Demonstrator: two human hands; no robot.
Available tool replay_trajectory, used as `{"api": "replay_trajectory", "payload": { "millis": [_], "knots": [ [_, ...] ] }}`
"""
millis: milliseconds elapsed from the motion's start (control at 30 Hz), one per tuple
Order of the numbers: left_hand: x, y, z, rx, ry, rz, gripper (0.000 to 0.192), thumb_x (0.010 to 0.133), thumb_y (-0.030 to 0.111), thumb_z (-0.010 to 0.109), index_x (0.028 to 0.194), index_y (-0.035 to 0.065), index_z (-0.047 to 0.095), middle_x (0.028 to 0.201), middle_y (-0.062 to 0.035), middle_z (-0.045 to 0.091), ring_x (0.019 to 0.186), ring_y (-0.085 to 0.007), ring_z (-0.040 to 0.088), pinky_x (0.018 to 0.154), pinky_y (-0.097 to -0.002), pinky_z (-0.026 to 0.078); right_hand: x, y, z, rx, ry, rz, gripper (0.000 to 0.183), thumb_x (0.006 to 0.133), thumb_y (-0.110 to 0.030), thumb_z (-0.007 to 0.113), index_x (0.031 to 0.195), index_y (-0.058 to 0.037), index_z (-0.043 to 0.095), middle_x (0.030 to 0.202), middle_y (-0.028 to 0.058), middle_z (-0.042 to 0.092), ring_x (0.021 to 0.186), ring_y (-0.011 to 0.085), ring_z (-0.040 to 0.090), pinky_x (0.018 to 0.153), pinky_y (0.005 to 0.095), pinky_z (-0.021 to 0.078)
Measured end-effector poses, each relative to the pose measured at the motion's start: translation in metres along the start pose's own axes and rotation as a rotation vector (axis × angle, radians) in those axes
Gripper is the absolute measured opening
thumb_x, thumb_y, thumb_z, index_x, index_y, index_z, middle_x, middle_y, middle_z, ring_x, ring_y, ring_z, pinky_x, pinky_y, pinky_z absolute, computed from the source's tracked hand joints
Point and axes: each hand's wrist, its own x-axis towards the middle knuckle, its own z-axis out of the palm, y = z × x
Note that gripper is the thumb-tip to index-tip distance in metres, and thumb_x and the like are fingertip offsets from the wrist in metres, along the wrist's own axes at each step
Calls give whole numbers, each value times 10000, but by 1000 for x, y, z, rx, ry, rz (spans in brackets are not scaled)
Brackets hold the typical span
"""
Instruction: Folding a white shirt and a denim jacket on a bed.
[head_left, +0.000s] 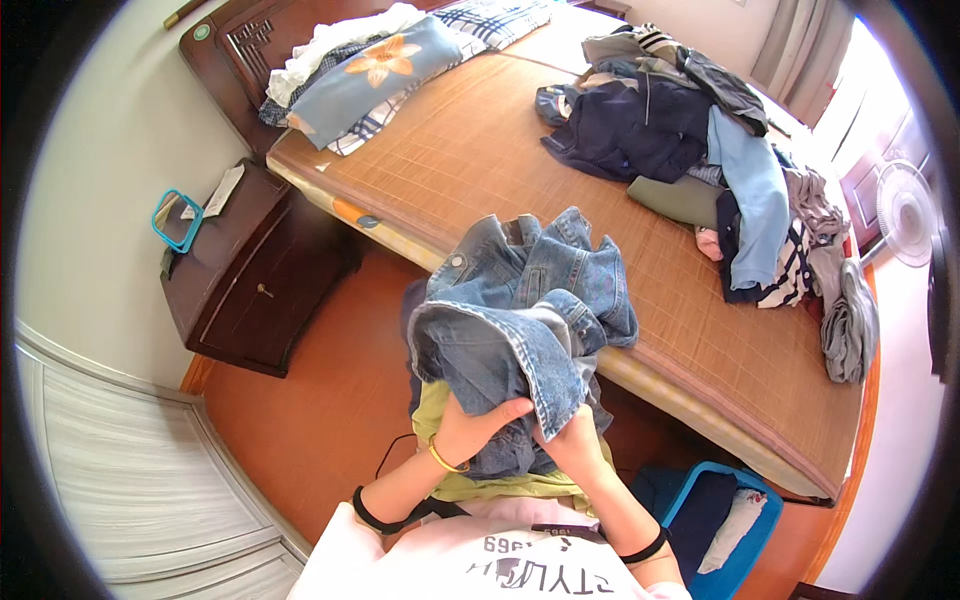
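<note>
A blue denim jacket (517, 300) lies bunched over the edge of the bed mat, with its lower part hanging toward me. My left hand (480, 427), with a yellow bangle at the wrist, grips the denim near the collar-like flap, thumb on top. At the flap's pointed corner, my right hand (574, 442) is closed on the cloth; its fingers are partly hidden by the denim. Yellow-green cloth (431, 412) shows beneath the jacket.
A woven mat (465, 150) covers the bed. Heaped clothes (645, 127) lie at its far right, folded bedding (382, 75) by the headboard. A dark nightstand (225, 277) stands left. A blue bin (739, 570) with folded cloth sits at lower right; a fan (904, 210) stands beyond.
</note>
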Motion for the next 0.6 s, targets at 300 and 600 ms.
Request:
{"api": "replay_trajectory", "payload": {
  "millis": [300,600],
  "knots": [
    [34,85,-11,-125,-246,48,498,835,202,776,1232,-14,567,1172,-49,617,1083,-144,550,963,-321,446,19,-59,-50,-75,33,-251,341,660,12,709,997,1,661,939,109,690,861,208,669,799,308,507],
    [37,206,4,-407,-513,-6,525,869,221,736,1301,16,518,1221,-78,609,1092,-187,583,960,-352,465,35,-158,-89,-175,179,-456,240,672,11,650,910,-19,663,739,114,638,631,191,627,622,270,492]
  ]
}}
